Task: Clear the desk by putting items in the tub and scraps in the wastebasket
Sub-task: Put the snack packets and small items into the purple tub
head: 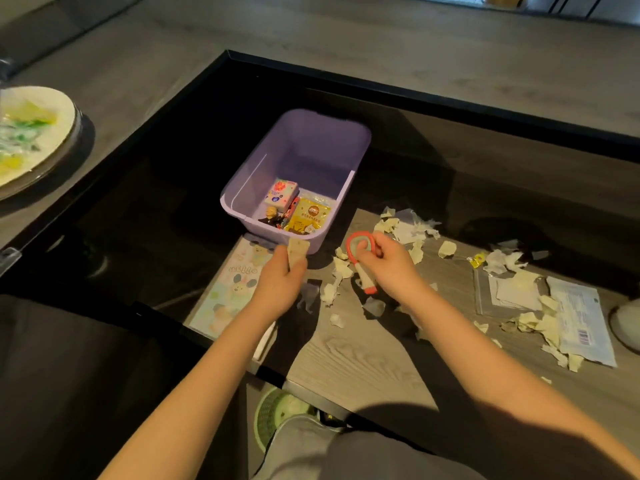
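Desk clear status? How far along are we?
Done: small box, yellow packet and figurine sit in the tub. In hand: left hand holds a beige card, right hand a red looped tool. Left: paper scraps, zip bag, sticker sheet on the desk; wastebasket below.

White plate (65, 109) smeared green and yellow, grey floor (381, 39)

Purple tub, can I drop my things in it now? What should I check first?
1. Room in the purple tub: ok, its far half is bare.
2. Left hand grips the beige card: ok.
3. Card above the tub's opening: cannot tell; it shows against the near wall.
4. Right hand grips the red-ringed tool: ok.
5. Scraps cleared off the desk: not ok, many lie there.
6. Green wastebasket findable: ok, on the floor below the desk edge.
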Available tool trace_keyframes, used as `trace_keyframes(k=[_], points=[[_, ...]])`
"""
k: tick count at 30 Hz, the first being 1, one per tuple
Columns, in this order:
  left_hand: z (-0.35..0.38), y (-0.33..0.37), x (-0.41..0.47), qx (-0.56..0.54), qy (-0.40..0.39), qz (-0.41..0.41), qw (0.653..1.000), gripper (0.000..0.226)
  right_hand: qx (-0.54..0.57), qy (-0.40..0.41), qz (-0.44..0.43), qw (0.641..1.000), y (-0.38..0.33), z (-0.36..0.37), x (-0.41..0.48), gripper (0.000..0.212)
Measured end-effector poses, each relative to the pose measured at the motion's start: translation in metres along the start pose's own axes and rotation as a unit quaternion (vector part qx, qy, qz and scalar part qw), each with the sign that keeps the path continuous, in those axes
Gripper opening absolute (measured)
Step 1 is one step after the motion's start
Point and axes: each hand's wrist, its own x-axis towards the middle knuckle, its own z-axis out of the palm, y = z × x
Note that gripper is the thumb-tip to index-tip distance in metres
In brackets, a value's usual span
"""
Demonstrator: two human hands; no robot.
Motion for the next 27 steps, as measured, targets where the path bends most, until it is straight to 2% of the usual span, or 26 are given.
trace_keyframes(k=[1,4,7,10,13,17,19,24,27], points=[[-0.007,0.005,0.009,-0.031,0.019,0.009,0.999,0.030,0.022,0.015,-0.008,1.000,-0.011,0.000,0.008,0.003],[-0.032,0.021,0.038,-0.082,0.074,0.014,0.994,0.020,0.070,0.041,-0.029,0.996,-0.040,0.001,0.036,0.011],[-0.056,0.028,0.080,-0.040,0.109,0.016,0.993,0.012,0.063,0.056,-0.042,0.996,-0.060,0.007,0.071,0.017],[-0.068,0.029,0.120,0.015,0.110,-0.002,0.994,0.011,0.031,0.050,-0.049,0.997,-0.076,0.017,0.099,0.026],[-0.073,0.028,0.149,0.101,0.055,-0.020,0.993,0.008,-0.072,0.012,-0.081,0.994,-0.082,0.030,0.121,0.028],[-0.073,0.019,0.177,0.168,-0.057,-0.065,0.982,0.009,-0.236,-0.078,-0.080,0.965,-0.081,0.045,0.142,0.033],[-0.072,0.015,0.187,0.184,-0.087,-0.086,0.975,0.014,-0.259,-0.100,-0.047,0.959,-0.085,0.049,0.151,0.034],[-0.061,0.009,0.198,0.275,-0.148,-0.080,0.946,0.022,-0.305,-0.168,0.047,0.936,-0.092,0.062,0.168,0.047],[-0.051,0.002,0.205,0.276,-0.183,-0.097,0.939,0.028,-0.360,-0.173,0.052,0.915,-0.087,0.067,0.172,0.040]])
